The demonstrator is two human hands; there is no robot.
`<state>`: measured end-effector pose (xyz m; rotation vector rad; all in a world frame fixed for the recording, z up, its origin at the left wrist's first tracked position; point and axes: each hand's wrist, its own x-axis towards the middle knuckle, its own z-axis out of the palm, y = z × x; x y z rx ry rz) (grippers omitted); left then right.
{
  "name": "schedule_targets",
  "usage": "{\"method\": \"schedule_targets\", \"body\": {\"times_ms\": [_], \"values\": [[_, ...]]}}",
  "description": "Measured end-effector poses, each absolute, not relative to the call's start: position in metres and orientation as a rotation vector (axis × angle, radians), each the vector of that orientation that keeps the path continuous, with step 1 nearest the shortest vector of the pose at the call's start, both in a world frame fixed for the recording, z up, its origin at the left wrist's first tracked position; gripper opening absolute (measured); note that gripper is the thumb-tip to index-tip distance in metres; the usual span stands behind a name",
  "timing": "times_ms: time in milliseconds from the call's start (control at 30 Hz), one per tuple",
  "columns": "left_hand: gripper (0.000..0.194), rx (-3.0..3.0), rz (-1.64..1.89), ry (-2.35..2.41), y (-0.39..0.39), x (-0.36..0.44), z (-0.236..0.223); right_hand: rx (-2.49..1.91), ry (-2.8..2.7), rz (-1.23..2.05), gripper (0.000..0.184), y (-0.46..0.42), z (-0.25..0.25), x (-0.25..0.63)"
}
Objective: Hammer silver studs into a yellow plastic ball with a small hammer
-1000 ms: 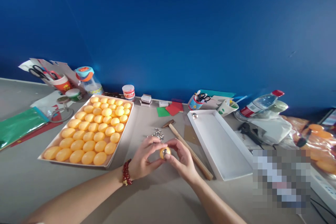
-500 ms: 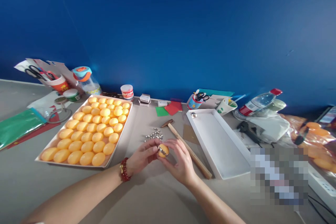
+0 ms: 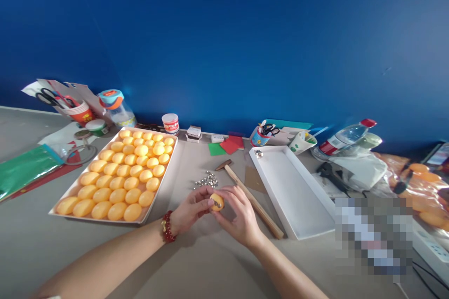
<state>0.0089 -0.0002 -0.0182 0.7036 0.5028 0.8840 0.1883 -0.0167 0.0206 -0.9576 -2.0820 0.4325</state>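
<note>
Between my two hands is an orange table tennis ball with small shiny metal pieces on its facing side. My left hand, a red bead bracelet at its wrist, pinches the ball from the left with thumb and fingers. On the other side, the fingers of my right hand close around the ball's right edge. Just beyond my fingers lies a loose heap of silvery metal bits, too small to name. A hammer with a wooden handle rests right of my right hand.
Left stands a shallow box filled with rows of orange balls. A long white tray on the right has a small shiny cluster in its far corner. Farther right are a black glue gun and a plastic bottle.
The ball has turned slightly between my fingers, so the metal pieces on it face another way and show less. Both hands have stayed almost in place.
</note>
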Motion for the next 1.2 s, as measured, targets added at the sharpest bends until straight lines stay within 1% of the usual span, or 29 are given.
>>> {"method": "schedule_targets", "body": {"times_ms": [100,167,267,367,467,533,600,633,767,867,1033,1200], "values": [[0.021,0.695,0.858,0.512,0.0,0.008,-0.016,-0.958,-2.084,0.424,0.038,-0.017,0.02,0.188],[0.022,0.704,0.854,0.513,0.001,0.008,-0.015,-0.959,-2.084,0.415,0.04,-0.016,0.018,0.189],[0.026,0.769,0.901,0.542,0.001,0.011,-0.014,-0.967,-2.079,0.409,0.041,-0.015,0.014,0.19],[0.035,0.923,1.014,0.583,0.001,0.013,-0.014,-0.965,-2.066,0.422,0.041,-0.014,0.01,0.191],[0.039,1.16,1.138,0.639,0.0,0.013,-0.015,-0.955,-2.07,0.493,0.05,-0.015,0.009,0.193],[0.038,1.367,1.193,0.728,-0.001,0.01,-0.014,-0.932,-2.068,0.58,0.061,-0.016,0.009,0.194],[0.035,1.601,1.214,0.829,-0.002,0.007,-0.012,-0.921,-2.007,0.695,0.065,-0.017,0.01,0.194],[0.036,1.72,1.218,0.861,-0.003,0.006,-0.01,-0.932,-1.957,0.757,0.061,-0.018,0.011,0.194],[0.04,2.081,1.208,0.847,-0.005,0.002,-0.003,-1.024,-1.784,0.948,0.036,-0.019,0.012,0.19],[0.041,2.16,1.203,0.844,-0.005,0.002,-0.003,-1.038,-1.737,1.019,0.025,-0.02,0.012,0.187],[0.038,2.178,1.215,0.87,-0.005,0.002,-0.005,-1.04,-1.715,1.004,0.02,-0.02,0.012,0.185],[0.037,2.213,1.211,0.893,-0.006,0.002,-0.005,-1.006,-1.708,0.995,0.023,-0.021,0.011,0.185]]}}
